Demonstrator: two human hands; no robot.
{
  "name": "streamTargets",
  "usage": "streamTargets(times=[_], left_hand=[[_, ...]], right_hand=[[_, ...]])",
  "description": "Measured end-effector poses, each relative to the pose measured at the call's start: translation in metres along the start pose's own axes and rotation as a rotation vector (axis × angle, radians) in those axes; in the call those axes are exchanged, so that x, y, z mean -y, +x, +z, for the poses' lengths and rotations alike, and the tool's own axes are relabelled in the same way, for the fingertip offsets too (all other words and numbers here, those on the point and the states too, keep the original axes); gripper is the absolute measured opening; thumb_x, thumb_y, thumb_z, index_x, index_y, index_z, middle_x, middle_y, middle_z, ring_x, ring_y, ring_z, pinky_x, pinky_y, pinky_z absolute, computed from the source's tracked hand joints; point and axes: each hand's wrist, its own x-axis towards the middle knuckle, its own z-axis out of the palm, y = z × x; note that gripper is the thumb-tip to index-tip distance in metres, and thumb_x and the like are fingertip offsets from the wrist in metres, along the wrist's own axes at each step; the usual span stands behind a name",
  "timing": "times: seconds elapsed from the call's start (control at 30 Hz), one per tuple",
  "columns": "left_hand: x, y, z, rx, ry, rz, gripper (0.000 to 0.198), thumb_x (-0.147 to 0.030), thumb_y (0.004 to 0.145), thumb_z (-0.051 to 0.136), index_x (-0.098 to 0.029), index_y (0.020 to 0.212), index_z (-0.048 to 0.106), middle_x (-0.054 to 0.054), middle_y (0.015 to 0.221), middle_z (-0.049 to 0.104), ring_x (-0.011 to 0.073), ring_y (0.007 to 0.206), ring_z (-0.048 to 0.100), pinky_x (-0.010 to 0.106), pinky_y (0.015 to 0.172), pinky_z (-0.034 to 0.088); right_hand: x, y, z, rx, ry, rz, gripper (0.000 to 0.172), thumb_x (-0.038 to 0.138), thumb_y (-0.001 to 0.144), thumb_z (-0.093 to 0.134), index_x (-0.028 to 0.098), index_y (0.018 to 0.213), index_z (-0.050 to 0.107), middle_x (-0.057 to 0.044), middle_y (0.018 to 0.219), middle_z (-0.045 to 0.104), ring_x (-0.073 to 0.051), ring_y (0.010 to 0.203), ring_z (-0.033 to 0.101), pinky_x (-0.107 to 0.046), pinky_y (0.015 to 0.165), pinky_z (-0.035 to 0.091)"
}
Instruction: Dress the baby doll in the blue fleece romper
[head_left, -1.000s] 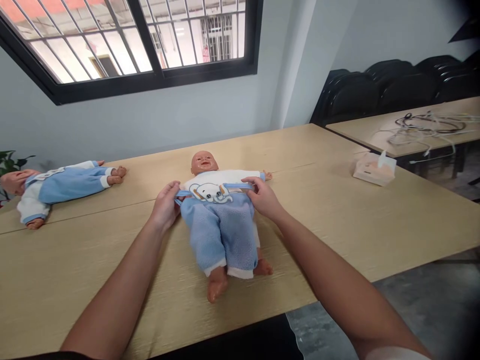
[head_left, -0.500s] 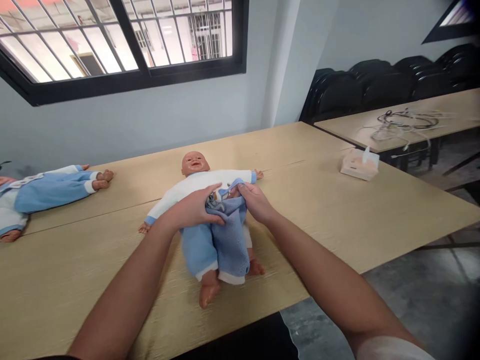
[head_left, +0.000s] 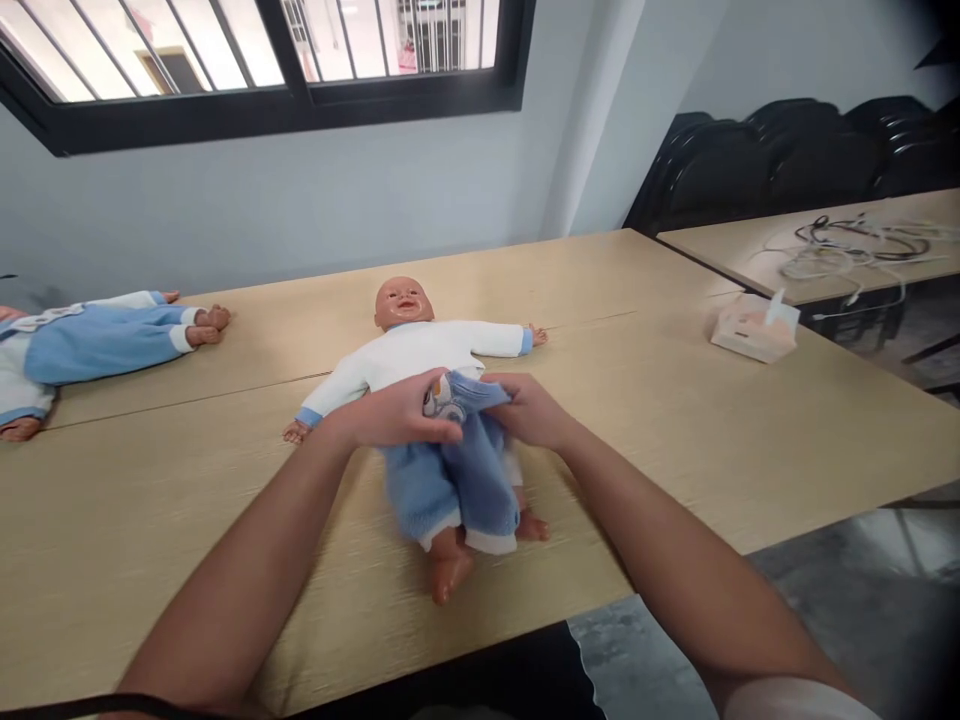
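Note:
A baby doll (head_left: 409,350) in a white top with blue cuffs lies face up on the table, arms spread and its bare feet toward me. Blue trousers (head_left: 484,490) with white hems cover much of its legs; a printed animal patch shows near the waist. My left hand (head_left: 397,412) is closed on the waist at the patch, thumb in front and fingers partly hidden. With fingers pinched together, my right hand (head_left: 529,408) grips the other side of the waistband, which is stretched between both hands.
Another doll (head_left: 112,340) in similar clothes lies at the far left of the wooden table (head_left: 622,440). A tissue box (head_left: 756,328) stands on the right. Beyond it, tangled cables (head_left: 847,245) lie on a second table, with stacked black chairs (head_left: 780,150) behind.
My right hand has lowered the raised waistband edge, so the band now lies flatter across the doll's belly and more of the white top shows. The whole view has shifted slightly.

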Motion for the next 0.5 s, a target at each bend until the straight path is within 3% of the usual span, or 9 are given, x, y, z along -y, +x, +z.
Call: streamTargets(times=[0.07,0.13,0.2,0.3,0.4,0.5], left_hand=[[-0.004,0.002,0.005,0.077,0.075,-0.002,0.047,-0.049,0.070,0.087,-0.023,0.106,0.073,0.004,0.102,0.074,0.0272,0.091,0.065,0.034,0.080,0.053],[-0.002,0.002,0.005,0.107,0.099,-0.038,0.031,-0.049,0.079,0.079,-0.022,0.093,0.074,0.003,0.089,0.074,0.0252,0.080,0.064,0.034,0.075,0.052],[0.006,0.002,0.002,0.086,0.032,-0.057,0.029,-0.049,0.089,0.067,-0.021,0.082,0.072,0.003,0.083,0.072,0.0245,0.078,0.064,0.035,0.074,0.052],[0.021,0.002,-0.006,-0.055,-0.183,-0.048,0.033,-0.052,0.091,0.064,-0.020,0.087,0.073,0.005,0.088,0.073,0.0275,0.090,0.066,0.037,0.084,0.053],[0.025,0.002,-0.008,-0.081,-0.274,-0.065,0.041,-0.058,0.091,0.062,-0.019,0.096,0.073,0.007,0.094,0.074,0.0277,0.094,0.066,0.039,0.087,0.054],[0.011,0.000,-0.003,0.079,-0.128,-0.042,0.046,-0.059,0.088,0.066,-0.018,0.110,0.071,0.007,0.108,0.074,0.0269,0.101,0.066,0.038,0.092,0.053]], right_hand=[[-0.003,0.002,-0.002,-0.088,0.160,0.022,0.024,0.045,0.089,0.070,0.022,0.086,0.074,-0.002,0.087,0.072,-0.020,0.082,0.063,-0.033,0.079,0.050],[-0.003,0.002,-0.002,-0.077,0.323,0.048,0.027,0.048,0.086,0.073,0.022,0.091,0.075,-0.003,0.092,0.073,-0.021,0.087,0.066,-0.033,0.082,0.052],[0.002,0.000,-0.001,0.038,0.408,0.047,0.037,0.053,0.084,0.075,0.024,0.106,0.076,-0.004,0.105,0.074,-0.024,0.100,0.067,-0.035,0.090,0.053],[0.014,-0.004,0.001,0.269,0.290,0.065,0.058,0.053,0.079,0.082,0.026,0.129,0.069,-0.005,0.125,0.071,-0.027,0.114,0.065,-0.037,0.095,0.053],[0.020,-0.005,-0.001,0.359,0.068,0.130,0.045,0.047,0.079,0.084,0.024,0.117,0.074,-0.003,0.113,0.075,-0.025,0.100,0.067,-0.034,0.085,0.054],[0.012,-0.002,-0.005,0.246,0.122,0.140,0.031,0.049,0.086,0.078,0.021,0.099,0.078,-0.002,0.097,0.075,-0.021,0.087,0.066,-0.033,0.080,0.053]])
